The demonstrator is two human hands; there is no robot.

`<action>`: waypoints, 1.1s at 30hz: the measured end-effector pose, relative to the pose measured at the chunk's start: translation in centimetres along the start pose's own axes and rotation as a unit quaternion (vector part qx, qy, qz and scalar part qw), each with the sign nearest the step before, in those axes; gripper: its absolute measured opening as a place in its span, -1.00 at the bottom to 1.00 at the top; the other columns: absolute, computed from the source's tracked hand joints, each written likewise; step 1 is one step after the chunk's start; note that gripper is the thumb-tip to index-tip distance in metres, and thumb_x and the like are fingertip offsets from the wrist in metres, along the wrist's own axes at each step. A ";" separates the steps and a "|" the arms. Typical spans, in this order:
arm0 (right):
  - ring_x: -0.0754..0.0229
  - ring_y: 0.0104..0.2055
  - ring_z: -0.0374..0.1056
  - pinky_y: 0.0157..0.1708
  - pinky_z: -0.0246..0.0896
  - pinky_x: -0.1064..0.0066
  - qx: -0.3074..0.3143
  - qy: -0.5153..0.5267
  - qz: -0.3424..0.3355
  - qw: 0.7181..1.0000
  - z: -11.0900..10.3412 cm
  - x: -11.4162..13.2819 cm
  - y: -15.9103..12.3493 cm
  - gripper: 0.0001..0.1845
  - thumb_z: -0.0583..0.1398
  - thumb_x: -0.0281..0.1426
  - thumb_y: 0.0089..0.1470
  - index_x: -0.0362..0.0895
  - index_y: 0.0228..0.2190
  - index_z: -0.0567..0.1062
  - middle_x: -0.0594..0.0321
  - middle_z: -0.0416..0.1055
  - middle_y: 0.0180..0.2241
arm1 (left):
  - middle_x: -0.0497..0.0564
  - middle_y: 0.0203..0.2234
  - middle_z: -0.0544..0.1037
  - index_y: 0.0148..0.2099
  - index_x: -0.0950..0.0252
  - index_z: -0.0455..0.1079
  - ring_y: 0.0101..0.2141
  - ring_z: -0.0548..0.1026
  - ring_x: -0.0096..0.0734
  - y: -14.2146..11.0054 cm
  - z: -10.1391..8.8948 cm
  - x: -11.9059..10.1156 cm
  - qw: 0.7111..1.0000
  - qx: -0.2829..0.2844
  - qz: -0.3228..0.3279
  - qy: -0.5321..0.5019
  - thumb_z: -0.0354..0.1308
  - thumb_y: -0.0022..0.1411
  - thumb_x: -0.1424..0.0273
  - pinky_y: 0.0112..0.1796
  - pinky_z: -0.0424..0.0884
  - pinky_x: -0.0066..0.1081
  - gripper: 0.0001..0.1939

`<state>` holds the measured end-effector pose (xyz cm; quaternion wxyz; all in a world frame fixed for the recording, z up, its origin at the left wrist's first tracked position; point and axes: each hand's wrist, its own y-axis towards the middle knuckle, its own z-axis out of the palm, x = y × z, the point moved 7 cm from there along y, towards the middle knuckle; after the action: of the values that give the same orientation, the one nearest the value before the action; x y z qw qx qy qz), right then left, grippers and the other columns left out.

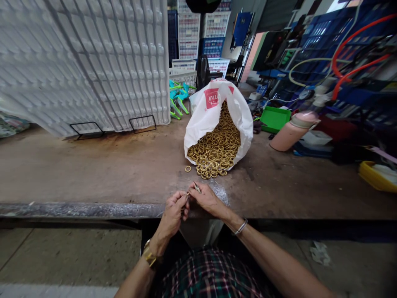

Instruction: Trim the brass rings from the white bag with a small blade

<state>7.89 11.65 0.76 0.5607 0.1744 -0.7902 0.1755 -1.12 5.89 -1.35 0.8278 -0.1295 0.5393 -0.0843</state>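
My left hand point(175, 211) is closed in a pinch on a small brass-coloured ring point(187, 194), mostly covered by the fingers. Right beside it, my right hand point(207, 200) is closed around a small pointed metal tool point(197, 188), whose tip sticks out past the fingers; its exact kind is too small to make out. Both hands meet over the front edge of the table. Just beyond them, a white plastic bag point(201, 122) lies open towards me, full of brass rings point(214, 147) that spill from its mouth. One loose ring point(187, 169) rests left of the pile.
White ribbed plastic trays point(124, 62) stand upright on the brown table point(93, 169) at the left, by black wire stands point(142, 123). At the right are a pink bottle point(288, 134), a green tray point(275, 118) and a yellow container point(376, 178). Stacked crates point(189, 27) stand behind.
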 end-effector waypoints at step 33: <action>0.21 -0.39 0.29 -0.43 -0.09 0.44 0.060 -0.419 -0.053 0.904 1.6 -0.9 -1.2 -0.73 -0.01 -0.50 -0.02 -0.15 -0.23 0.34 0.17 0.44 -0.40 | -0.19 -0.65 0.27 -0.41 0.28 0.20 -0.69 0.18 -0.66 -0.1 -0.6 0.2 0.998 -0.029 0.045 0.020 0.14 0.06 0.15 -0.67 0.07 -0.60 -0.69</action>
<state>7.42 9.88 -0.50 0.1748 0.3066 -0.9299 0.1032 -1.61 5.70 -1.74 0.8158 -0.1274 0.5631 -0.0336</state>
